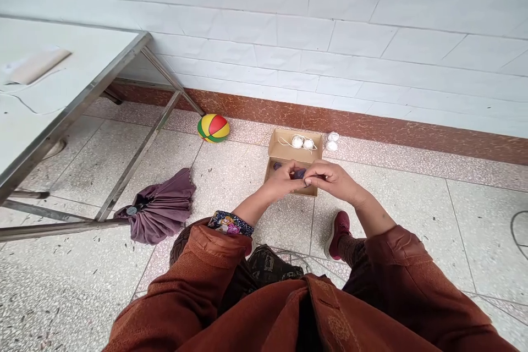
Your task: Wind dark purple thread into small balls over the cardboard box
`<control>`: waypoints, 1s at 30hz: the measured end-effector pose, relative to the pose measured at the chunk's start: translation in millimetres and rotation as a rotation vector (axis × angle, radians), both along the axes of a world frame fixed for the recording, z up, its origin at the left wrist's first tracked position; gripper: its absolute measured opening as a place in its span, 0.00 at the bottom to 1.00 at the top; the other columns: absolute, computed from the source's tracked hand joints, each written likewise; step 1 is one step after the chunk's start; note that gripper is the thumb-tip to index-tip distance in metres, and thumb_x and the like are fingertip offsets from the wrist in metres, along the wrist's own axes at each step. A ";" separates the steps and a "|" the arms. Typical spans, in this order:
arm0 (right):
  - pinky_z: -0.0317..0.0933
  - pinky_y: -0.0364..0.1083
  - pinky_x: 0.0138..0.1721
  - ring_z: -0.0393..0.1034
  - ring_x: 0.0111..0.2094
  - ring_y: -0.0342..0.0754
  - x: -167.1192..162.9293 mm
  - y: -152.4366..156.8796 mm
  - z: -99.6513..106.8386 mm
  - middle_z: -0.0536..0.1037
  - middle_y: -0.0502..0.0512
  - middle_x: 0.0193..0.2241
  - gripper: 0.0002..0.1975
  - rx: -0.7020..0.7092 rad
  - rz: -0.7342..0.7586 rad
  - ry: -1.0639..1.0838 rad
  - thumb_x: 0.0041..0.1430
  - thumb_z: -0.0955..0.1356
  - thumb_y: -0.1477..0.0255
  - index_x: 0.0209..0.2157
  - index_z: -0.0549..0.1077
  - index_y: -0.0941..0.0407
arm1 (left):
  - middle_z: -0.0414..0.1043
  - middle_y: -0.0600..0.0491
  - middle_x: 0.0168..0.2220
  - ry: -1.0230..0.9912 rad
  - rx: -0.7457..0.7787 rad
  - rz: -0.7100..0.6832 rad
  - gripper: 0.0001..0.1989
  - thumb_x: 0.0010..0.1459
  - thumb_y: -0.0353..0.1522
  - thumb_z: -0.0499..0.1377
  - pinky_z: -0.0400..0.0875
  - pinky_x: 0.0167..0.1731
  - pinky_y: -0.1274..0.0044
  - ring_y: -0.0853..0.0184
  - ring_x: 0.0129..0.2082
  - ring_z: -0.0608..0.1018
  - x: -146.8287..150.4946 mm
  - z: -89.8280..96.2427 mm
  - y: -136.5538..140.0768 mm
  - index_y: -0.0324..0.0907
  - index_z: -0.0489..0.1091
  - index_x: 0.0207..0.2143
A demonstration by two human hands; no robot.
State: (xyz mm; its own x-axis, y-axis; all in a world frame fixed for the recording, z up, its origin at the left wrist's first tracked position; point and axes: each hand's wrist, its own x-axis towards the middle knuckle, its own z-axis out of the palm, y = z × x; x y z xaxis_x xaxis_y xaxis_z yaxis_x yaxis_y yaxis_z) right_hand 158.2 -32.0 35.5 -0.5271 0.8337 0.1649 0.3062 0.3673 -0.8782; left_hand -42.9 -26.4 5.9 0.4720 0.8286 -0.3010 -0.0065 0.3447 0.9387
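Observation:
My left hand [284, 180] and my right hand [334, 180] meet in front of me. Both pinch a small, dark purple, cloth-like thing [298, 174], mostly covered by my fingers. Just beneath them on the floor lies an open cardboard box [273, 148]. White balls of string [297, 142] with loose ends sit in its far part. A dark purple bit [277, 166] shows in the near part, beside my left hand; I cannot tell whether it belongs to the held thing. My hands hide much of the near part.
White rolls [331, 146] stand right of the box by the wall. A colourful ball [213, 128] rests near the leg of a metal-framed table [124, 60]. A partly folded purple umbrella [165, 206] lies at left. My shoe [339, 234] is below the box.

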 end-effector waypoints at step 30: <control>0.64 0.47 0.38 0.72 0.34 0.48 -7.5 -10.2 -29.7 0.79 0.53 0.33 0.10 0.032 0.003 -0.209 0.71 0.63 0.68 0.38 0.76 0.53 | 0.75 0.53 0.37 -0.399 -0.352 0.253 0.22 0.45 0.35 0.74 0.64 0.30 0.80 0.74 0.30 0.73 -11.5 8.0 -2.2 0.39 0.73 0.42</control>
State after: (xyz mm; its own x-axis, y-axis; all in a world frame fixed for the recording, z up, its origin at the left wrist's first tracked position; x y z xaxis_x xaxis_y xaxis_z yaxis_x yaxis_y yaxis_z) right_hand 150.7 -42.2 5.8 -0.5548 0.8283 0.0781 0.4791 0.3949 -0.7839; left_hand -54.4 -28.5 13.9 0.4063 0.8124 -0.4182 -0.4582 0.5771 0.6760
